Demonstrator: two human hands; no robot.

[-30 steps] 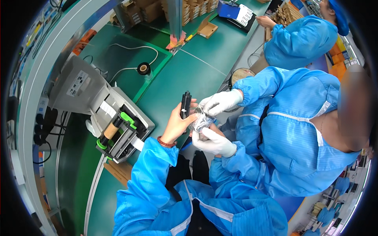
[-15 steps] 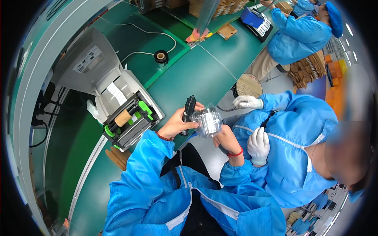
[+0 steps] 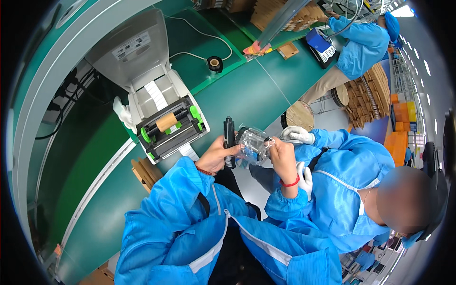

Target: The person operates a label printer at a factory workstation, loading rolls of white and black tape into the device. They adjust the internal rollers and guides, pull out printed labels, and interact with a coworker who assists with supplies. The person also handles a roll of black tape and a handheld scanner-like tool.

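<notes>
My left hand is closed around a black ribbon spindle standing nearly upright. Its fingers also reach a roll in clear plastic wrap; how much of the roll they hold is hidden. On the right, my right hand is closed, pinching the far end of that wrap, which stretches between both hands. To the left on the green bench stands a label printer with its lid raised. A brown core sits between green holders inside it.
A black ribbon roll stands on the bench beyond the printer, near a white cable. A co-worker in blue, wearing white gloves, sits close at my right. Another person works farther off. Round stools and stacked cardboard are at the right.
My right hand has moved right and slightly up, pulling the clear wrap out from the roll. My left hand keeps the spindle. The camera view has shifted, and a white label strip now shows below the printer.
</notes>
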